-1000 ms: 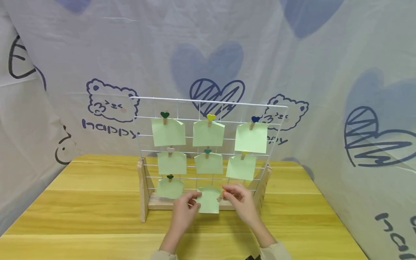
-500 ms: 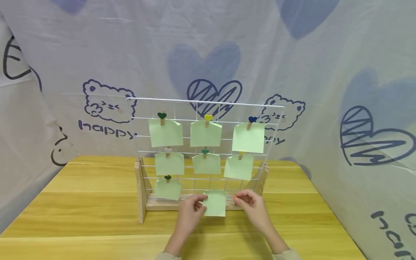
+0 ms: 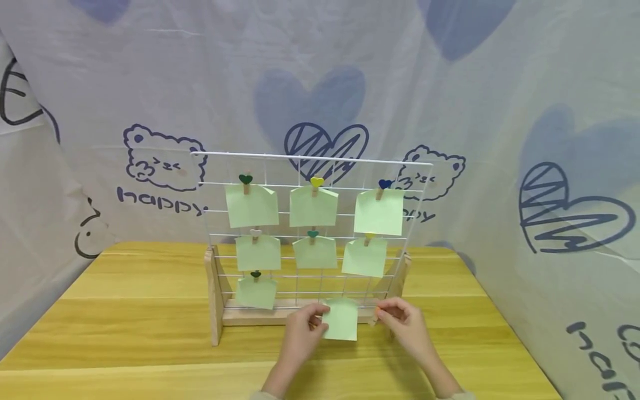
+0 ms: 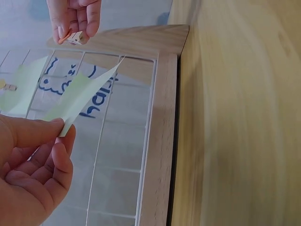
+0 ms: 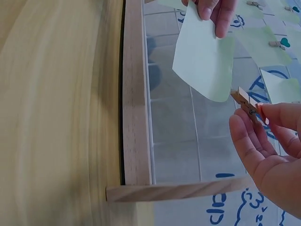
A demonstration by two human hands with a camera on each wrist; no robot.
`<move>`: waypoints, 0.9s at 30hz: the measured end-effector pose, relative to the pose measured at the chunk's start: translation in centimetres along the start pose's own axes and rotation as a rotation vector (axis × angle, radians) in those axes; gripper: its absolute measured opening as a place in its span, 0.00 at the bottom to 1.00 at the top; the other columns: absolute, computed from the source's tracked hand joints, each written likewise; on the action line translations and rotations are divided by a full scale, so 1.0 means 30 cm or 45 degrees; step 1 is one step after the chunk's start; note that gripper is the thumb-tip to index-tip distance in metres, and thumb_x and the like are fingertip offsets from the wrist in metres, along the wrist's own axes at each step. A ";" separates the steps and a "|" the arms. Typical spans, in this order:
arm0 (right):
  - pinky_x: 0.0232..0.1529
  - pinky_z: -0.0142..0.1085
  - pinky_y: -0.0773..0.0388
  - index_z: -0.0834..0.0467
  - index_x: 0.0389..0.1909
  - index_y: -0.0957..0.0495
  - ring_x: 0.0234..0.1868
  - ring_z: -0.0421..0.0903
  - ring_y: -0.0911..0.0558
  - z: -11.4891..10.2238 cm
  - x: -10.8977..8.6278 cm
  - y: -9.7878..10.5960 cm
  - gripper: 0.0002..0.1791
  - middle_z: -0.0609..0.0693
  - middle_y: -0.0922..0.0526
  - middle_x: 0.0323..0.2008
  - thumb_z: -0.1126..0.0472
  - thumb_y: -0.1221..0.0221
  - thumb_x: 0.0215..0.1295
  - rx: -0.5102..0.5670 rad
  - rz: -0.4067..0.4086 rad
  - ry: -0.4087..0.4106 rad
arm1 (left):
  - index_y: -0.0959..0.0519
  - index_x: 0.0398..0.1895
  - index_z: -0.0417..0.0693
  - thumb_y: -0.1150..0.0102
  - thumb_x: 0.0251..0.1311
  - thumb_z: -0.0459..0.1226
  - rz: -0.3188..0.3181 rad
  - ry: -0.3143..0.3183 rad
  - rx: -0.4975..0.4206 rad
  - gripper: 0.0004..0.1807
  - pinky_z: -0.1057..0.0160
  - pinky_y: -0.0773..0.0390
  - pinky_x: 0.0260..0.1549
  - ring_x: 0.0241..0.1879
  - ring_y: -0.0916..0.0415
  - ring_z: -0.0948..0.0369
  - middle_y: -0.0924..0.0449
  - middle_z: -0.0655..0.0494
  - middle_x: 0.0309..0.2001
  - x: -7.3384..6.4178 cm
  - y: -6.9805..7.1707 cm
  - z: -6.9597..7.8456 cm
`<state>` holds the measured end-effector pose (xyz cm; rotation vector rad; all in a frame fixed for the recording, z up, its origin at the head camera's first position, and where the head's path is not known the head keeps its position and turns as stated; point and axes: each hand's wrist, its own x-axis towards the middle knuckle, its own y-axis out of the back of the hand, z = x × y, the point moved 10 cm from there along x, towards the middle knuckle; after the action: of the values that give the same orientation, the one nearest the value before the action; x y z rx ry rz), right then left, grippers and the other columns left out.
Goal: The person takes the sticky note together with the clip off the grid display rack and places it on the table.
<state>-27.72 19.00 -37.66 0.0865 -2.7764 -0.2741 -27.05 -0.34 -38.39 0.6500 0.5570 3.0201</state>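
My left hand (image 3: 304, 332) pinches a pale green sticky note (image 3: 341, 320) by its left edge, in front of the lower middle of a white wire grid (image 3: 309, 289). In the left wrist view the note (image 4: 77, 96) bends between thumb and forefinger. To its right, my right hand (image 3: 407, 325) pinches a small wooden clothespin (image 5: 247, 104) with an orange piece on it. The clothespin points toward the note, and a gap separates them in the head view. Several green notes hang on the grid, such as one (image 3: 256, 293) at bottom left under a dark green heart clip (image 3: 255, 275).
A wooden base (image 3: 255, 316) with upright side pieces (image 3: 214, 300) carries the grid on a yellow wood-grain table (image 3: 150, 333). Heart clips in green, yellow (image 3: 317, 182) and blue (image 3: 384, 184) hold the top row. A printed cloth (image 3: 225, 72) hangs behind.
Both hands have moved right and slightly down, carrying the note and the clothespin away from the grid's bottom middle. The space between note and clothespin has widened. The view has shifted a little.
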 end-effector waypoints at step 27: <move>0.31 0.36 0.22 0.76 0.36 0.26 0.27 0.40 0.22 0.102 -0.038 0.182 0.09 0.64 0.22 0.32 0.78 0.44 0.52 -0.198 0.104 -0.222 | 0.22 0.36 0.34 0.42 0.42 0.19 -0.215 0.126 -0.151 0.14 0.73 0.27 0.24 0.25 0.31 0.66 0.22 0.51 0.32 -0.060 -0.191 -0.012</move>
<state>-27.86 25.01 -39.77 -0.0933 -2.9098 -0.4970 -25.97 4.75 -41.36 0.4267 0.4080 2.9106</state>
